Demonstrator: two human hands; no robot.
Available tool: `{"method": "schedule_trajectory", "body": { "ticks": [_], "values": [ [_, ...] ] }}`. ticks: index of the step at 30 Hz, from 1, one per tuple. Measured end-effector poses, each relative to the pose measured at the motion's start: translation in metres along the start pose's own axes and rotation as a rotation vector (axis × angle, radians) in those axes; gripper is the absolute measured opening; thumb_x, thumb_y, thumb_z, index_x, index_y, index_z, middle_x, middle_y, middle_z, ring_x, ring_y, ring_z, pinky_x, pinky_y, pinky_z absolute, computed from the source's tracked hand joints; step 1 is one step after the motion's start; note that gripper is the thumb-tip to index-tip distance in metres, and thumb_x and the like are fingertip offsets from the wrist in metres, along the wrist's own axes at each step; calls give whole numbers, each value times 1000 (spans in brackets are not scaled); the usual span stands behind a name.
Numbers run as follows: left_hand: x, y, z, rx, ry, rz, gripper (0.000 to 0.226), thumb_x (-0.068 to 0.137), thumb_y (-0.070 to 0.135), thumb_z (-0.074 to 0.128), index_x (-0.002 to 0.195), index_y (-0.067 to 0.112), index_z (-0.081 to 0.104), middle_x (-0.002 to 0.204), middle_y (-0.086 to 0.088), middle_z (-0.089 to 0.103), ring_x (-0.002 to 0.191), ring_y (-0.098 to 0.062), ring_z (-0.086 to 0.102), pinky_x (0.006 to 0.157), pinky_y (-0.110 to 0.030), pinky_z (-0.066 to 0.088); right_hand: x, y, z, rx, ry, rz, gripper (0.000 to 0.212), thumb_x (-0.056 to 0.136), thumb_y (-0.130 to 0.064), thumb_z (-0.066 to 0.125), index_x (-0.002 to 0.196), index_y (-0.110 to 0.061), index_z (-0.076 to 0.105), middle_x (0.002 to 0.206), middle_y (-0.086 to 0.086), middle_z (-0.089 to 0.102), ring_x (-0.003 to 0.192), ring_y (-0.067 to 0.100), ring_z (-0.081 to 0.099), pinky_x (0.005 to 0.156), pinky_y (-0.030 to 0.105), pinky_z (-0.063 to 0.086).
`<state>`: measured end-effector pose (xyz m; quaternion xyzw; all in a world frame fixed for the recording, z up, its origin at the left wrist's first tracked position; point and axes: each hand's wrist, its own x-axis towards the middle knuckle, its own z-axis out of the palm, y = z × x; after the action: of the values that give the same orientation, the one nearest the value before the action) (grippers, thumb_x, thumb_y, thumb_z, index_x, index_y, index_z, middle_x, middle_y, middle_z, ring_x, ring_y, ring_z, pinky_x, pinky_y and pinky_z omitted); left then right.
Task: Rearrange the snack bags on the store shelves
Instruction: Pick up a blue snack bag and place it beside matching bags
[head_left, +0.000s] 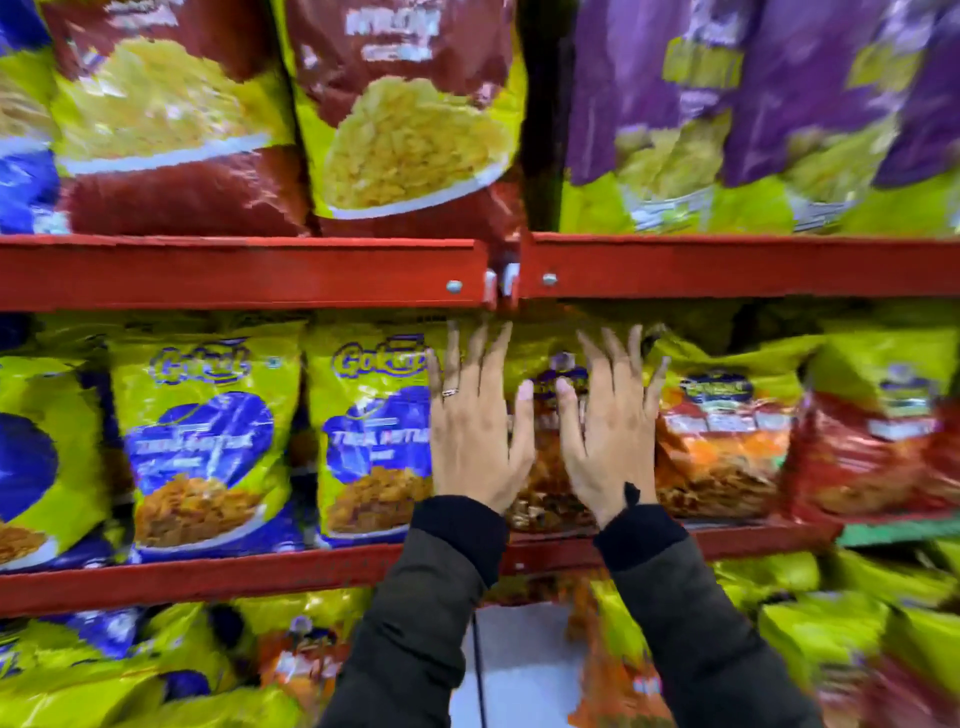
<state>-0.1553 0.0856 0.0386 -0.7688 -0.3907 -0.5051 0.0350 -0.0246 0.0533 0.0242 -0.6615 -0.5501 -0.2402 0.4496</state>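
Note:
On the middle red shelf (260, 577) stands a row of snack bags. Both my hands lie flat, fingers spread, against an orange-brown and yellow bag (545, 467) at the centre of that row. My left hand (475, 421), with a ring on one finger, covers the bag's left side and overlaps the edge of a blue and yellow bag (374, 441). My right hand (610, 426) covers the bag's right side. Neither hand curls around the bag. An orange and yellow bag (722, 436) stands just right of my hands.
The red upper shelf rail (234, 273) runs just above my fingertips. It carries large dark-red bags (405, 104) and purple bags (727, 104). More blue and yellow bags (202, 441) stand at left, a red bag (883, 441) at right. The lower shelf holds yellow-green bags (831, 623).

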Motion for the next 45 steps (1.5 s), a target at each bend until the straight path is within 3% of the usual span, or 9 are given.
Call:
{"method": "schedule_trajectory", "body": {
  "ticks": [7,12,14,16,21,26,33,37,45],
  "values": [
    [-1,86,72,-424,-115,-148,53,100,33,40,149,12,33,153,-7,41,141,-18,39,100,6,19,-2,112,-47,169,100,239,48,103,-41,39,147,-21,38,162,2,30,155,21,15,127,49,4],
    [20,113,114,-615,-154,-410,49,98,37,45,138,9,48,134,-6,61,118,-18,59,101,-30,47,9,179,-78,454,220,510,57,101,-31,49,150,-7,34,157,14,28,145,19,30,121,30,26],
    [31,117,125,-723,-197,-535,43,96,39,51,127,10,58,110,-2,69,101,-17,63,93,-31,47,19,199,-83,533,177,539,49,101,-25,51,145,-6,41,148,12,38,124,5,45,101,1,32],
    [40,116,133,-792,-198,-584,36,94,39,55,109,8,66,88,0,65,83,-13,58,82,-27,41,27,211,-81,609,177,553,44,99,-26,55,138,-7,49,141,12,46,106,-6,56,81,-7,34],
    [44,112,142,-779,-145,-565,42,89,43,60,108,6,69,94,1,67,80,1,59,67,-3,43,27,220,-74,783,292,572,33,95,-21,64,123,-5,57,103,2,65,82,-19,62,75,4,47],
    [43,110,149,-745,-133,-578,41,91,44,57,109,8,68,98,2,68,90,-11,60,73,-14,41,31,216,-69,761,223,632,38,93,-42,61,115,-12,68,99,-5,69,88,0,64,82,15,50],
    [47,112,152,-779,-77,-628,27,90,39,61,79,15,64,66,13,59,65,-3,54,66,-20,39,62,226,-72,846,189,715,40,87,-46,68,57,-24,54,36,-17,40,40,2,35,46,17,29],
    [56,117,149,-656,-20,-660,29,88,33,63,64,17,60,50,10,51,43,-1,42,51,-20,34,71,239,-65,850,185,718,35,87,-36,71,57,-23,57,40,-16,48,41,1,36,51,22,31],
    [62,115,148,-272,-80,-594,34,89,27,58,67,4,67,74,-21,69,74,-37,63,68,-35,47,79,241,-61,644,115,714,47,93,-33,64,51,-19,48,42,-7,46,37,4,41,46,23,27]
  ]
}}
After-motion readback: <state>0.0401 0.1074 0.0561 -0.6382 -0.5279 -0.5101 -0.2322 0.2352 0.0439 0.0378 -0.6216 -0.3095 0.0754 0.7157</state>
